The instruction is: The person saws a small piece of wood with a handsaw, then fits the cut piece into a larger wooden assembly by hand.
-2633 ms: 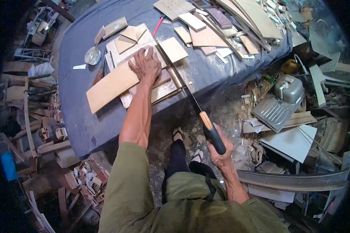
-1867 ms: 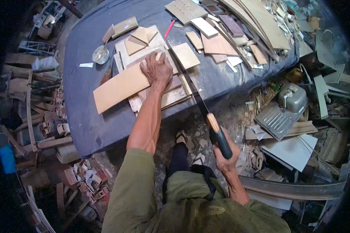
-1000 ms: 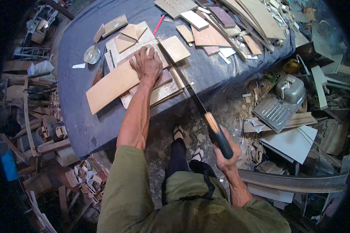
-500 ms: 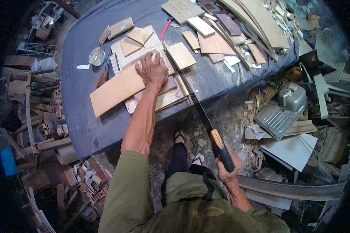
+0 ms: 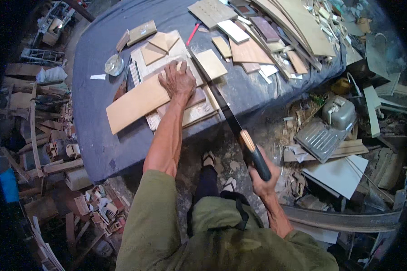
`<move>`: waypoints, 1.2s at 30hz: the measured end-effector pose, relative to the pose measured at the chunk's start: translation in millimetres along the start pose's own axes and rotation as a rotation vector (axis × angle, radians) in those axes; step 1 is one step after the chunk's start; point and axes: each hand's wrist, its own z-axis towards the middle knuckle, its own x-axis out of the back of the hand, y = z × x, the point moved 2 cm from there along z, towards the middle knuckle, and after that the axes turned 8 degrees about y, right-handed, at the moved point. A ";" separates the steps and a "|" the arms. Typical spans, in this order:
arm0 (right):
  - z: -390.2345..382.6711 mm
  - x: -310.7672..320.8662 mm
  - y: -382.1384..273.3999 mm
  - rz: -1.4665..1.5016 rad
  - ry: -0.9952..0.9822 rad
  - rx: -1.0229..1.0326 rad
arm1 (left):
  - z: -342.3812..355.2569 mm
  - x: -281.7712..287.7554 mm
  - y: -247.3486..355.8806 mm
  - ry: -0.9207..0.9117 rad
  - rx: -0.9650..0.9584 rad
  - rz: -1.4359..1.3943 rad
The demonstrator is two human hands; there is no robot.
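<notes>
A long pale wooden board point(image 5: 138, 105) lies across a stack of other boards on the table. My left hand point(image 5: 178, 82) presses down on it near its right part, fingers bent and bearing on the wood. In my right hand point(image 5: 263, 179), the fingers are wrapped round the dark handle of a handsaw point(image 5: 231, 118). The saw's long blade crosses the board just right of my left hand, its tip pointing away from me. Beyond the blade, the board's end piece point(image 5: 212, 64) sticks out to the right. Whether the cut goes right through cannot be seen.
A dark cloth covers the table point(image 5: 95, 149). Triangular wood pieces point(image 5: 152, 53), a glass jar point(image 5: 114, 65) and a red tool point(image 5: 193, 34) lie around the stack. Offcuts point(image 5: 251, 52) are heaped at far right. A metal sink point(image 5: 321, 135) and scrap wood sit on the floor.
My right hand has pushed the saw forward and slightly left, away from my body. My left hand stays in place on the board.
</notes>
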 end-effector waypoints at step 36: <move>-32.0 20.1 -12.7 -0.048 0.021 0.028 | 2.4 2.2 -2.2 -0.014 -0.101 0.061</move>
